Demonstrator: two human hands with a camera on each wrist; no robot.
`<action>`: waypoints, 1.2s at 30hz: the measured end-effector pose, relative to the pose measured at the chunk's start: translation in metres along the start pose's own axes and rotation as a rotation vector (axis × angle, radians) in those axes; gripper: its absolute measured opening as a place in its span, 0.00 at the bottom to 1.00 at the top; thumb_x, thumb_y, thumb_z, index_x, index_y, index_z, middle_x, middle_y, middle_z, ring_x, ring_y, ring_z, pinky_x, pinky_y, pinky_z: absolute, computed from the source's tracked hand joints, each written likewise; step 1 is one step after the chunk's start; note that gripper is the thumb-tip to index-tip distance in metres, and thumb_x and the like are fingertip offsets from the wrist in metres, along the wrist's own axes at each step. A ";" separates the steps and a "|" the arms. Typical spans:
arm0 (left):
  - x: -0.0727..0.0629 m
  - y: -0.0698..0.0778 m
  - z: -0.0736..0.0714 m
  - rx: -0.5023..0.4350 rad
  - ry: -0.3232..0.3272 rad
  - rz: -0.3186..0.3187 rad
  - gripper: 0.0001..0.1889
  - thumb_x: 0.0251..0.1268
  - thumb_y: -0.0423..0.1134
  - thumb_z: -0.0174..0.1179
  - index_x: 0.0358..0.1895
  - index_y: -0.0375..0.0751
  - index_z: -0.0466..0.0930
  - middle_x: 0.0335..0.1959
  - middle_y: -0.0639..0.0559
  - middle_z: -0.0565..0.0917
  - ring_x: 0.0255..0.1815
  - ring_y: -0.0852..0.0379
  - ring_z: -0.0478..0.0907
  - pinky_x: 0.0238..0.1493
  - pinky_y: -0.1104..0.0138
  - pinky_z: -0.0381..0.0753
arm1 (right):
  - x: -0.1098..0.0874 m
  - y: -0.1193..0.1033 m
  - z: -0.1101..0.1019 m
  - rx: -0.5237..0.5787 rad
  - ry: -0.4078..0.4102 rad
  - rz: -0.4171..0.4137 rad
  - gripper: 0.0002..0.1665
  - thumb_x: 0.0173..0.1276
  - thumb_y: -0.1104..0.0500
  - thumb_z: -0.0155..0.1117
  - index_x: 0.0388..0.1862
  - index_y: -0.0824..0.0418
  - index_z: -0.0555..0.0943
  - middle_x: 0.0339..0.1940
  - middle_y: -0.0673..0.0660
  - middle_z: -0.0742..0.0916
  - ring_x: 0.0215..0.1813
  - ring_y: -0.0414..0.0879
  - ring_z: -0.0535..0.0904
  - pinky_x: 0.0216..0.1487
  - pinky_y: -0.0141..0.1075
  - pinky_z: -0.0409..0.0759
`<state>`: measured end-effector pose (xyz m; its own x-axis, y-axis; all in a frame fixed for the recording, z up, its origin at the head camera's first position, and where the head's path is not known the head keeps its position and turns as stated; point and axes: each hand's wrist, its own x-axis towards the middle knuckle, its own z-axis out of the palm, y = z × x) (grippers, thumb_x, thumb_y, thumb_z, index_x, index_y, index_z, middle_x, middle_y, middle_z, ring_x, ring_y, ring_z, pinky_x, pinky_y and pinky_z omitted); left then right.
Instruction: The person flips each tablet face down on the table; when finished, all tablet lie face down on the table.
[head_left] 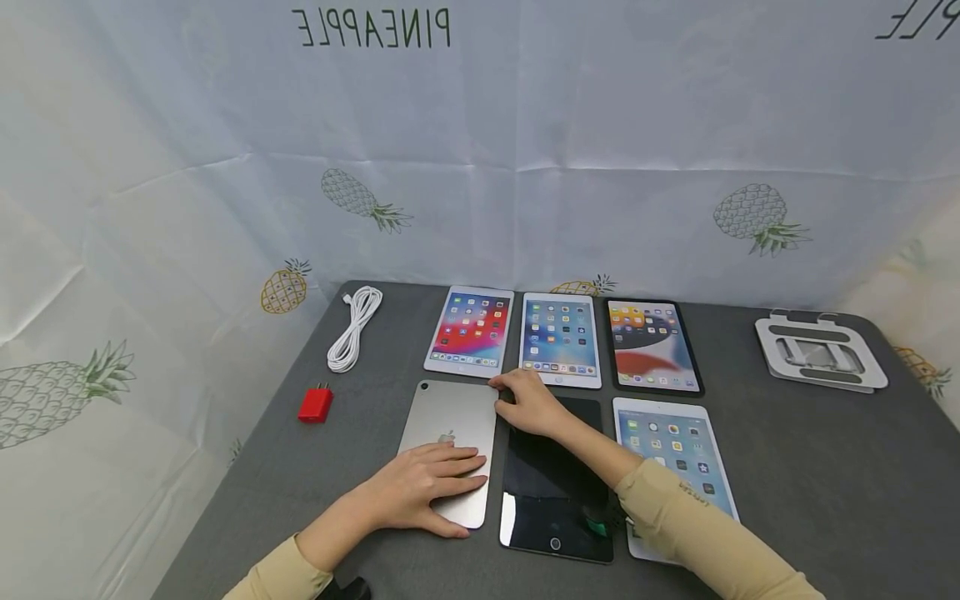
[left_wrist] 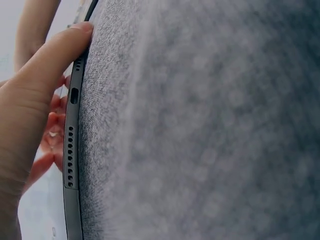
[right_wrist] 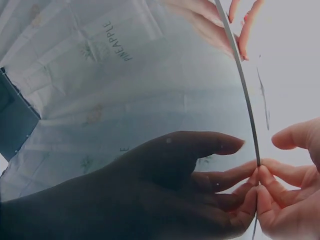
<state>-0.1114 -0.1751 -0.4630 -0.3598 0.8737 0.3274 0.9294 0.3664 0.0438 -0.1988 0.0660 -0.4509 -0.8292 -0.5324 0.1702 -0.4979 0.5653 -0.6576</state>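
Observation:
A silver tablet (head_left: 468,408) lies back side up, its camera at the upper left corner. My left hand (head_left: 429,482) rests across its lower half with the fingers spread, partly covering the logo. In the left wrist view the thumb (left_wrist: 75,37) touches the tablet's bottom edge (left_wrist: 72,155), near the charging port. At the upper right corner, my right hand (head_left: 529,403) touches the side edge with its fingertips; the thumb (right_wrist: 295,135) stands apart. Beneath the right hand lies a dark-screened tablet (head_left: 558,517), and the right sleeve hides part of a white lit tablet (head_left: 675,425).
Three lit tablets form the back row: white with a red screen (head_left: 470,329), white with a blue screen (head_left: 560,337), black-framed (head_left: 654,346). A coiled white cable (head_left: 352,333) and a red charger plug (head_left: 315,405) lie left; a folded stand (head_left: 821,354) lies right.

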 end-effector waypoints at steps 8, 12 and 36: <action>0.018 0.009 -0.003 -0.157 0.120 -0.092 0.20 0.67 0.54 0.60 0.55 0.46 0.84 0.56 0.54 0.82 0.60 0.62 0.75 0.59 0.66 0.75 | -0.012 -0.001 -0.017 0.078 0.022 0.029 0.20 0.68 0.64 0.59 0.58 0.68 0.79 0.54 0.62 0.84 0.55 0.56 0.79 0.53 0.49 0.79; 0.034 0.018 -0.008 -0.258 0.144 -0.171 0.19 0.69 0.48 0.60 0.57 0.43 0.83 0.58 0.52 0.81 0.62 0.61 0.75 0.57 0.63 0.77 | -0.025 -0.003 -0.032 0.145 0.025 0.099 0.21 0.70 0.63 0.59 0.61 0.65 0.77 0.58 0.61 0.82 0.59 0.57 0.77 0.57 0.50 0.77; 0.077 0.049 -0.009 -1.514 0.169 -1.069 0.37 0.71 0.40 0.55 0.73 0.21 0.49 0.73 0.28 0.55 0.73 0.36 0.56 0.69 0.47 0.60 | -0.132 -0.010 -0.066 0.579 -0.041 0.627 0.48 0.69 0.55 0.59 0.78 0.64 0.44 0.76 0.72 0.52 0.76 0.68 0.44 0.67 0.69 0.49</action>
<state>-0.0923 -0.0929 -0.4270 -0.8454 0.4216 -0.3280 -0.3505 0.0257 0.9362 -0.1011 0.1721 -0.4184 -0.8929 -0.2575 -0.3694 0.2671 0.3575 -0.8949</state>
